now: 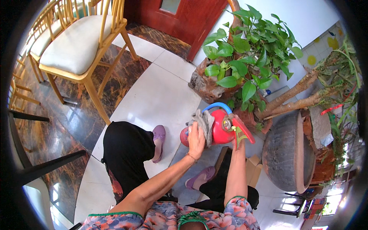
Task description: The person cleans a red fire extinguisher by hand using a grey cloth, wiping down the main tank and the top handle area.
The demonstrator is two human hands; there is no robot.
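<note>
A red fire extinguisher (220, 126) lies tilted on its side in front of me, its valve end to the right. Its blue hose (218, 104) curves over the top. My left hand (197, 139) presses a grey cloth (203, 123) against the cylinder, fingers spread over the fabric. At the valve end, my right hand (241, 143) grips the extinguisher by its red handle (243, 130); most of its fingers are hidden behind the handle and valve. A round gauge (226, 124) shows beside the handle.
Just beyond the extinguisher stand a leafy potted plant (241, 66) and a large dark clay pot (281, 152). An open cardboard box (254, 169) sits below my right arm. Wooden chairs (77, 46) with pale seats line the left; a black-framed chair (51, 166) is nearer.
</note>
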